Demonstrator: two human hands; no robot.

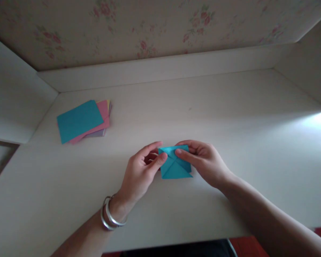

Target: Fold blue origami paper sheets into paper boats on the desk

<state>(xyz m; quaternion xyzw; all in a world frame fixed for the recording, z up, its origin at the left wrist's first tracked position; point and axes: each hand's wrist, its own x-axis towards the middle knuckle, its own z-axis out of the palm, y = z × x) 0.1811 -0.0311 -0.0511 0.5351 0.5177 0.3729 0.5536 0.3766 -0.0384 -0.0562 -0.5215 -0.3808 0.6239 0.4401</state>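
Between my two hands is a blue sheet of folded paper point(176, 167), roughly square, with creased flaps meeting near its middle and a small point sticking out at the lower right. My left hand point(143, 167) pinches its left edge, thumb on top and fingers behind. At the upper right, my right hand point(203, 160) grips it the same way, the thumb pressing on a flap. The fingers behind the paper are partly hidden. Silver bangles point(111, 214) circle my left wrist.
A loose stack of coloured paper point(80, 121), blue on top with pink, yellow and purple below, lies at the left on the white desk point(230, 117). A raised ledge point(163, 69) and floral wall point(160, 28) close off the back. White panels point(10, 89) stand at the left.
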